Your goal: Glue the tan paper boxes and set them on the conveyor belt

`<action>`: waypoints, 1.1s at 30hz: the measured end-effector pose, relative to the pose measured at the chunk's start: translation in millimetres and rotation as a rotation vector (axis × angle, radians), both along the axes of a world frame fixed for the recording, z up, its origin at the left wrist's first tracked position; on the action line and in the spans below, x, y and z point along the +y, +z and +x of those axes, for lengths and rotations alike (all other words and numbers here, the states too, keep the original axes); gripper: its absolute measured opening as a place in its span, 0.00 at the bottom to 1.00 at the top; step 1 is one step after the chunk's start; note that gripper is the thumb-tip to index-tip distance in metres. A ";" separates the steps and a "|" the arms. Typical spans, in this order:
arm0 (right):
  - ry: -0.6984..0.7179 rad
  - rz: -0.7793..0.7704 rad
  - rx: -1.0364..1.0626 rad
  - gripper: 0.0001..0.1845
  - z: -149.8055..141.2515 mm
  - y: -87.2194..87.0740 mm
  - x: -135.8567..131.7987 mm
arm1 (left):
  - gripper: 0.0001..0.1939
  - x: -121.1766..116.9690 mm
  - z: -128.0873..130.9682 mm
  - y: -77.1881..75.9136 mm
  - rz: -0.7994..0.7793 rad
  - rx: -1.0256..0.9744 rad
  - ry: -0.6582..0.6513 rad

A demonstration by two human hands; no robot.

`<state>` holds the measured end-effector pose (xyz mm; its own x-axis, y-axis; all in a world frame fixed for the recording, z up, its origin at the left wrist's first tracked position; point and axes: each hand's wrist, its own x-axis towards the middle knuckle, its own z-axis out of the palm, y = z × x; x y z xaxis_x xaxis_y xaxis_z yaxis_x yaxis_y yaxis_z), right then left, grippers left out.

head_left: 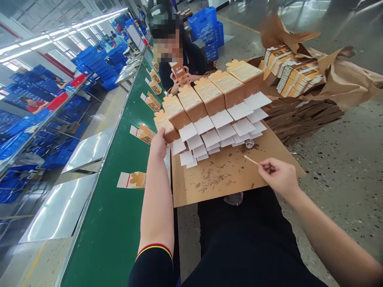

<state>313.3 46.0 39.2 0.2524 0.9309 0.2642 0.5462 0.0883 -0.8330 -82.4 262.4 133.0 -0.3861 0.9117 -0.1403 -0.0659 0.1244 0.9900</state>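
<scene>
My right hand (277, 173) pinches a cotton swab (250, 159), its pale tip pointing left over a brown cardboard sheet (215, 183). Dark smears mark that sheet. Beyond the tip, a small clear round dish (249, 144) sits near the white flaps. At the near left end of a slanting row of brown cartons (191, 97), my left hand (160, 143) is closed on the end carton (166, 125); some of its fingers are hidden. White flaps (203, 139) hang out in overlapping tiers on the near side of the row.
On the left runs a green conveyor belt (104, 215) carrying several open cartons (145, 133). Across the row, a co-worker (191, 52) holds another carton. Flat carton stacks (296, 71) lie in torn brown paper at right. Blue crates (206, 30) stand behind.
</scene>
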 end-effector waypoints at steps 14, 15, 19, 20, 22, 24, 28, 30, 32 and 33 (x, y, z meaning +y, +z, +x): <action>0.182 -0.189 -0.445 0.21 52.6 8.6 113.6 | 0.39 -228.2 35.0 -86.1 0.013 -0.330 -0.150; 0.170 -0.194 -0.446 0.19 54.8 10.1 110.9 | 0.40 -235.9 40.5 -97.8 -0.018 -0.323 -0.124; 0.112 -0.136 -0.322 0.11 45.3 12.3 76.0 | 0.41 -244.4 49.5 -125.4 -0.081 -0.266 -0.032; 0.128 -0.120 -0.261 0.10 34.4 10.3 61.9 | 0.41 -243.1 49.9 -127.9 -0.077 -0.254 -0.020; 0.247 -0.113 -0.129 0.08 2.4 2.2 30.6 | 0.41 -239.3 50.5 -129.8 -0.051 -0.227 -0.001; 0.401 -0.081 -0.038 0.10 -36.5 -9.8 0.5 | 0.40 -235.8 51.1 -129.7 -0.040 -0.201 0.003; 0.564 -0.050 -0.023 0.11 -94.4 -32.9 -38.1 | 0.40 -233.0 51.5 -129.0 -0.054 -0.172 -0.006; 0.589 -0.041 -0.051 0.12 -104.3 -40.5 -45.9 | 0.40 -233.2 50.9 -129.0 -0.050 -0.153 -0.005; 0.607 -0.031 -0.085 0.13 -104.8 -45.8 -48.3 | 0.40 -233.7 50.1 -128.7 -0.055 -0.136 -0.011; 0.608 -0.025 -0.099 0.13 -103.3 -47.9 -48.1 | 0.41 -234.0 49.8 -128.2 -0.061 -0.129 -0.013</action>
<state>210.0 -2.1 -8.7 -0.3504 0.9065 0.2355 0.4791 0.3895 -0.7866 -32.6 28.4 4.8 -0.3498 0.9047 -0.2432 -0.1906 0.1855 0.9640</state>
